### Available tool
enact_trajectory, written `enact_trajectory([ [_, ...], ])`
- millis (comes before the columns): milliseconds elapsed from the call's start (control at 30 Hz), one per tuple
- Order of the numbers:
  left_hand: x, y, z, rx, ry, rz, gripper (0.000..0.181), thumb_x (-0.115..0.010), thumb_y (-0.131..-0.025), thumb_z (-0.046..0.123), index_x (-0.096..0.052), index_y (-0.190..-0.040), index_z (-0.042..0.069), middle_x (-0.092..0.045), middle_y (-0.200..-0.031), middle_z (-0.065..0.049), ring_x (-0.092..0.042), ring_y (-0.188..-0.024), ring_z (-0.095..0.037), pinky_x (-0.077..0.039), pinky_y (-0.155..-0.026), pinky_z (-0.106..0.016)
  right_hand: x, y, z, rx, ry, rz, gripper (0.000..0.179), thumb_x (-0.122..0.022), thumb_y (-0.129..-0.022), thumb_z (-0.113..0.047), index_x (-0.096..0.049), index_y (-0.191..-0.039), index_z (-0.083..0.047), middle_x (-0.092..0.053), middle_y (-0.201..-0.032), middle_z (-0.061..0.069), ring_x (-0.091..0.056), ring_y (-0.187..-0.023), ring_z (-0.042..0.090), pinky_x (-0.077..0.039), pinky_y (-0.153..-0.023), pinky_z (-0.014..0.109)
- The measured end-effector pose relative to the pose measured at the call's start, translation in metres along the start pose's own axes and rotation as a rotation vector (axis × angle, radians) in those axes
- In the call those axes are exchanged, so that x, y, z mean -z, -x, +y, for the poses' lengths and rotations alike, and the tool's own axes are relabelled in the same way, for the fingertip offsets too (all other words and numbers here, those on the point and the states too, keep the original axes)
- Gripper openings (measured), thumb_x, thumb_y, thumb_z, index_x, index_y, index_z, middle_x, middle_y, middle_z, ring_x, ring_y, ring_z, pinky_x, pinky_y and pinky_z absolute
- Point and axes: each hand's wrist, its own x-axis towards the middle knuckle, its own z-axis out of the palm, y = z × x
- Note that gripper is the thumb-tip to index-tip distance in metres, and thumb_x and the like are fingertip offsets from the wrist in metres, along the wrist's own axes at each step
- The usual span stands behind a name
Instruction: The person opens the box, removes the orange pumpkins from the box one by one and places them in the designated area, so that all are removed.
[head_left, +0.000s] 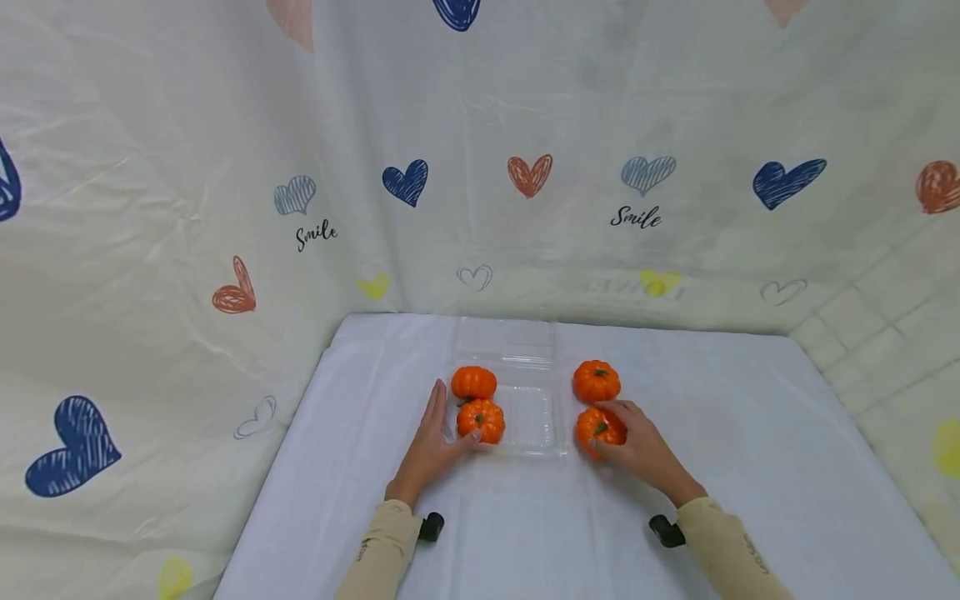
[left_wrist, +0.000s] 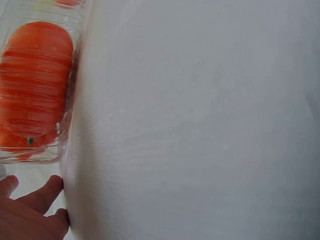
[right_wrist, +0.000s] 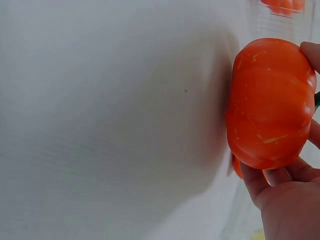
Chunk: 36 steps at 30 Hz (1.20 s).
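A clear plastic box lies on the table with its hinged lid folded back. Two small orange pumpkins fill its left side: the rear one is tipped over, and the front one has its green stem up. My left hand rests along the box's left front corner, fingers extended and thumb over the front edge. To the right of the box, my right hand grips another pumpkin between thumb and fingers. Just behind that one sits one more pumpkin.
A white cloth covers the table. The box's transparent lid lies toward the table's back edge. Behind and at the sides hangs a pale curtain printed with hearts. Each wrist wears a small black camera.
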Motion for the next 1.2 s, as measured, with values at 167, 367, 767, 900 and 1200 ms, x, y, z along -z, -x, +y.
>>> enact_trajectory([
  [167, 0.0, 0.0, 0.0, 0.008, -0.003, -0.002, 0.12, -0.073, -0.092, 0.068, -0.004, -0.174, 0.015, 0.0, -0.179, 0.003, -0.009, -0.163, -0.021, -0.019, -0.129, -0.051, -0.003, 0.002, 0.007, -0.005, 0.004, 0.015, 0.058, -0.081, -0.093, -0.02, -0.06, -0.144, -0.002, -0.054, -0.144, 0.023, -0.053, -0.13, 0.044, -0.049, -0.106, 0.069],
  [367, 0.0, 0.0, 0.0, 0.006, 0.001, 0.002, 0.12, -0.074, -0.091, 0.067, -0.004, -0.174, 0.015, 0.0, -0.179, 0.003, -0.01, -0.164, -0.022, -0.019, -0.129, -0.051, -0.006, 0.004, 0.008, -0.016, -0.002, 0.024, 0.062, -0.082, -0.095, -0.025, -0.058, -0.146, 0.0, -0.052, -0.146, 0.025, -0.052, -0.129, 0.045, -0.048, -0.105, 0.07],
  [767, -0.001, 0.0, 0.0, 0.006, 0.008, 0.005, 0.12, -0.075, -0.092, 0.066, -0.006, -0.174, 0.012, 0.0, -0.18, 0.002, -0.01, -0.164, -0.022, -0.02, -0.129, -0.052, -0.003, 0.002, 0.004, -0.03, -0.018, 0.075, 0.071, -0.078, -0.099, -0.033, -0.049, -0.153, 0.003, -0.041, -0.155, 0.029, -0.042, -0.142, 0.049, -0.04, -0.111, 0.074],
  [900, -0.001, 0.0, -0.001, 0.015, 0.011, 0.002, 0.12, -0.074, -0.091, 0.068, -0.005, -0.174, 0.014, 0.0, -0.179, 0.004, -0.009, -0.164, -0.02, -0.02, -0.129, -0.05, -0.002, 0.0, -0.002, -0.014, -0.046, 0.088, 0.071, -0.076, -0.1, -0.031, -0.047, -0.155, 0.003, -0.035, -0.16, 0.028, -0.036, -0.146, 0.05, -0.038, -0.11, 0.077],
  [1200, -0.003, 0.0, -0.001, 0.015, 0.011, 0.006, 0.12, -0.073, -0.091, 0.069, -0.007, -0.174, 0.013, 0.0, -0.18, 0.005, -0.009, -0.164, -0.021, -0.02, -0.128, -0.051, 0.001, -0.015, -0.026, 0.02, -0.086, 0.096, 0.069, -0.075, -0.101, -0.029, -0.047, -0.158, -0.001, -0.027, -0.168, 0.025, -0.026, -0.152, 0.05, -0.037, -0.109, 0.079],
])
